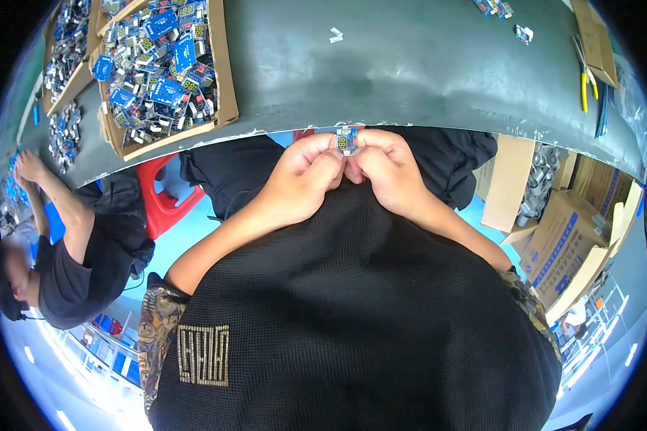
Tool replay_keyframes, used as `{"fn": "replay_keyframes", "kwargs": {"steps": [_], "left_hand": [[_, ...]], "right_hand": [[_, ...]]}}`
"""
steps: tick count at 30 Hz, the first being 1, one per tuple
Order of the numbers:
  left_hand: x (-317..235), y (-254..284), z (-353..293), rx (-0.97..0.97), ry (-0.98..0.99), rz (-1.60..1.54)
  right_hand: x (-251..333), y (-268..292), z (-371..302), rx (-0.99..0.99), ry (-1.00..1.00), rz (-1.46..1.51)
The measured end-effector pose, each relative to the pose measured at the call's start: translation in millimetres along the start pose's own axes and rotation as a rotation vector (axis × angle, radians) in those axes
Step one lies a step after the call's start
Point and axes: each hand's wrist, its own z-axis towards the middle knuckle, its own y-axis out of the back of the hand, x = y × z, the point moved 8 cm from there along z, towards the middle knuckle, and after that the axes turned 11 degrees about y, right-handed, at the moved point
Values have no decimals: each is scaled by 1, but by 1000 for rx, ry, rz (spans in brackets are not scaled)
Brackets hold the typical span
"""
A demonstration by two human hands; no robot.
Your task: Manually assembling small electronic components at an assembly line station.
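A small blue circuit module with a little display [346, 141] is pinched between the fingertips of both my hands, just below the near edge of the dark green table [410, 65]. My left hand [303, 178] grips its left side and my right hand [384, 171] grips its right side. The two hands touch each other above my lap. A cardboard tray [221, 65] heaped with several similar blue modules and metal parts sits on the table to the upper left.
A second tray of parts [68, 43] and a loose pile [63, 135] lie at the far left. Yellow-handled pliers [586, 75] rest at the right. Another person [65, 251] sits at my left beside a red stool [162, 197]. Cardboard boxes [564, 244] stand under the table.
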Motion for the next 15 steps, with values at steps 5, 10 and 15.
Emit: {"fn": "replay_keyframes", "kwargs": {"steps": [5,10,15], "left_hand": [[3,1,3,23,22,-31],[-9,8,-9,21,8,25],[-32,21,-38,130,-161,700]], "right_hand": [[1,1,2,-26,-10,29],[13,-5,4,21,-25,-1],[65,-11,-11,159,132,-306]]}}
